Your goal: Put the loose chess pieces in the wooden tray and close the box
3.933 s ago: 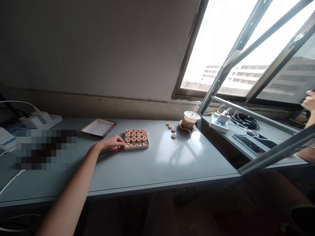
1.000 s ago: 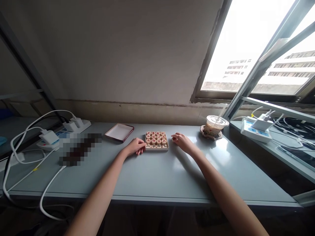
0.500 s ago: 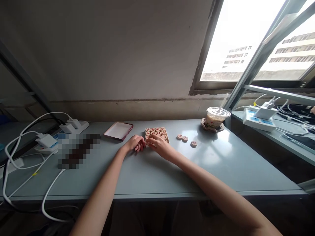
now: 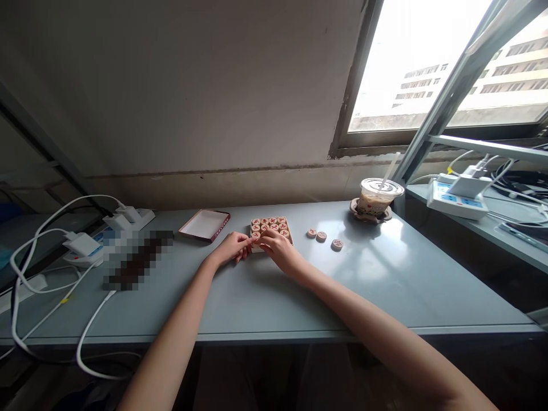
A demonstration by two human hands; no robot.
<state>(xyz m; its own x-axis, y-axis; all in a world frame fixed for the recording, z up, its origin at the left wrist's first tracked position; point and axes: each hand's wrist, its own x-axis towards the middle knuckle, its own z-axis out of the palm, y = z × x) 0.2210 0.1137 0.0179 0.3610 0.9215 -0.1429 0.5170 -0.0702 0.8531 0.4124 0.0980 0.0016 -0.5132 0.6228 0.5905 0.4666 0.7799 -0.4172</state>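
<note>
Head view: a small box [image 4: 274, 227] packed with round wooden game pieces sits mid-worktop [image 4: 265, 297]. The left hand [image 4: 231, 248] rests against the box's left edge, fingers loosely curled, gripping nothing. The right hand [image 4: 278, 246] lies over the box's near edge, fingertips on the pieces; whether its grip encloses one cannot be told. Three loose pieces [image 4: 322, 236] lie right of the box, near an iced drink cup [image 4: 378, 198]. The box lid [image 4: 204, 224] lies to the left.
</note>
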